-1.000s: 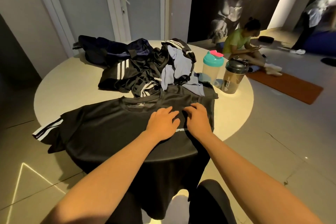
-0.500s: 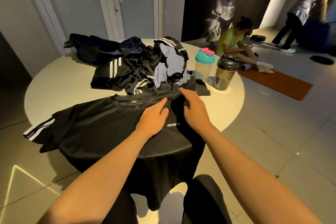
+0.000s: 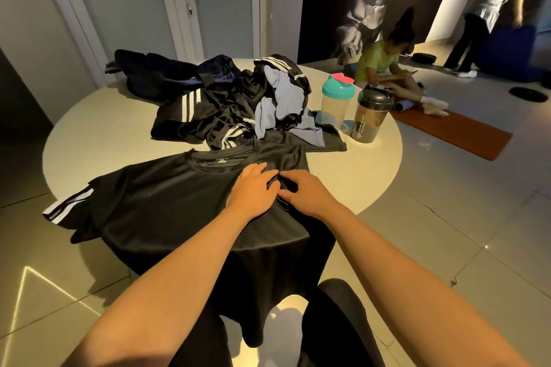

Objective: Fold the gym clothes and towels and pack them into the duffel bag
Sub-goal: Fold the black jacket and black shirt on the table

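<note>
Fingers flat, left hand [image 3: 253, 192] presses the black T-shirt [image 3: 167, 202] (on the table [image 3: 98, 134]); right hand [image 3: 310, 194] pinches it.

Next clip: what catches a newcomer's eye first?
The left hand presses and the right hand seems to pinch a black T-shirt spread over the near edge of the round table. Behind it lies a heap of striped clothes, with a teal-lidded shaker and a black-lidded shaker to its right.
</note>
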`<state>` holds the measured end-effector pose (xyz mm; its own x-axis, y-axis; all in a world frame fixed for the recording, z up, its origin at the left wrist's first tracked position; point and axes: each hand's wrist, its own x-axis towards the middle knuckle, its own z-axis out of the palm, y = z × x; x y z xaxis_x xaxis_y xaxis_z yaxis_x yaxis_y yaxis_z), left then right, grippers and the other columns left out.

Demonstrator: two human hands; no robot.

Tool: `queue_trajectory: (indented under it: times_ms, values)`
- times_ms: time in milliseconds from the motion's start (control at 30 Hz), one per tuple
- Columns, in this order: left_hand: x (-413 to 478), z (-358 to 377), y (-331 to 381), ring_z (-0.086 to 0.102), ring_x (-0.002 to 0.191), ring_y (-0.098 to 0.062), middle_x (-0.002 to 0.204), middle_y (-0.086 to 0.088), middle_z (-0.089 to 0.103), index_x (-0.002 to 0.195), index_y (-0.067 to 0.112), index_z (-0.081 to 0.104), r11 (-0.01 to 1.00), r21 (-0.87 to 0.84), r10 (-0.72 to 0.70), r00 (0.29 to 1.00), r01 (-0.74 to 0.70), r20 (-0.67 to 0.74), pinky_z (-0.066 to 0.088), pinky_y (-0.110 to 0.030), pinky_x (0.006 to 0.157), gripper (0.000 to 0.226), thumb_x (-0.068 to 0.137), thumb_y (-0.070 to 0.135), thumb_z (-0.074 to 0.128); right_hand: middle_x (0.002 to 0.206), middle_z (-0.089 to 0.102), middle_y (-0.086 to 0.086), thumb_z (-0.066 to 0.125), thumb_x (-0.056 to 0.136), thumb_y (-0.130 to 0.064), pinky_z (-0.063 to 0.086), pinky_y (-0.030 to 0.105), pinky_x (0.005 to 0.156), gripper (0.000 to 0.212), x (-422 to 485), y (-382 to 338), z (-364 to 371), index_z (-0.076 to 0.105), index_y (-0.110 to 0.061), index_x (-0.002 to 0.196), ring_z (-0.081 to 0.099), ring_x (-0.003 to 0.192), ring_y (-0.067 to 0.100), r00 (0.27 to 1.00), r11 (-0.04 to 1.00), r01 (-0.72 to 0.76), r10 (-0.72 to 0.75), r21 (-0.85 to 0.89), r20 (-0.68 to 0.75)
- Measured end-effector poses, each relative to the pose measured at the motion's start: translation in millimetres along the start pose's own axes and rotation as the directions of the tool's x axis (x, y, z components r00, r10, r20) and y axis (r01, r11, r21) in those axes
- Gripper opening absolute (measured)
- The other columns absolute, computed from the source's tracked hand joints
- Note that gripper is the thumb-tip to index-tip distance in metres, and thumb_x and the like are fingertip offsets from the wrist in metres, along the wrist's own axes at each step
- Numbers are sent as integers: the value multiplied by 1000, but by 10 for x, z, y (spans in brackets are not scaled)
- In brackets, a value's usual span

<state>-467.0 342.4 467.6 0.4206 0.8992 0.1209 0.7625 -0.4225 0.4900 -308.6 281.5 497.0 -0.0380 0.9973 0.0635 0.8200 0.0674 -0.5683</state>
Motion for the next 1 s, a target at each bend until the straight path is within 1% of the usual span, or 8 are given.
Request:
queue_trajectory:
  times_ms: [67, 167, 333, 567, 700, 800, 900, 1000]
  values:
    - [6, 17, -4, 17, 151, -22, 159, -3, 35, 149, 18, 48, 999, -52, -20, 999, 18, -36, 19, -37, 122, 49, 106, 40, 42, 139, 60, 7, 61, 96, -20, 36, 26, 104, 41, 0, -41, -41, 60, -13, 137, 52, 129, 23, 994, 995, 10, 1, 101, -109]
    - [-1, 21, -11, 33, 140, -26, 143, -7, 46, 141, 12, 54, 995, -103, -31, 991, 18, -127, 31, -36, 114, 45, 103, 36, 50, 128, 61, 14, 53, 96, -16, 45, 37, 99, 34, 60, 11, 5, 65, -11, 128, 55, 120, 31, 965, 998, -63, 55, -22, -257]
    - [-33, -4, -12, 27, 143, -24, 147, -5, 39, 136, 22, 57, 996, -89, -5, 993, -5, -115, 36, -40, 112, 38, 98, 25, 55, 161, 23, 10, 34, 105, -40, 13, 56, 118, 54, 103, -2, 147, 29, -20, 155, 14, 151, 29, 980, 924, -151, 187, -351, 71]
    - [272, 48, 102, 7, 155, -29, 167, -13, 12, 159, 20, 26, 987, 159, -21, 990, -1, 136, 7, -39, 125, 52, 108, 34, 32, 167, 7, 7, 24, 106, -42, -1, 60, 118, 58, 219, 116, -19, 19, -18, 158, -3, 154, 25, 962, 878, -221, 268, -425, 54]
    - [426, -9, 175, 14, 154, -27, 165, -14, 20, 154, 12, 37, 996, -81, -23, 990, 35, 140, 9, -33, 124, 50, 107, 25, 43, 154, 35, 12, 35, 105, -33, 23, 49, 114, 44, 259, 98, 33, 43, -14, 144, 24, 147, 30, 986, 920, -145, 105, -365, -127]
    - [360, -115, 137, 36, 143, -24, 150, -10, 46, 137, 11, 59, 954, -300, 4, 998, -24, -69, 25, -35, 121, 37, 102, 12, 51, 160, 28, 10, 31, 106, -36, 18, 51, 118, 50, 192, 172, 158, 33, -17, 153, 18, 150, 28, 988, 938, -154, 145, -311, -53]
    - [191, -255, 2, 37, 130, -25, 136, -2, 52, 127, 24, 65, 1000, 22, -16, 974, 21, -228, 32, -40, 111, 31, 98, 26, 54, 162, 25, 9, 28, 107, -36, 15, 51, 120, 51, 169, 220, 158, 30, -19, 155, 15, 151, 27, 987, 936, -158, 142, -315, -74]
    - [-54, -363, -193, 28, 135, -27, 147, 1, 40, 140, 34, 51, 914, 325, -218, 970, 241, -107, 23, -45, 109, 45, 100, 51, 41, 143, 46, 12, 38, 102, -31, 28, 51, 113, 43, 206, 183, 151, 48, -13, 140, 33, 139, 31, 977, 931, -184, 139, -314, -160]
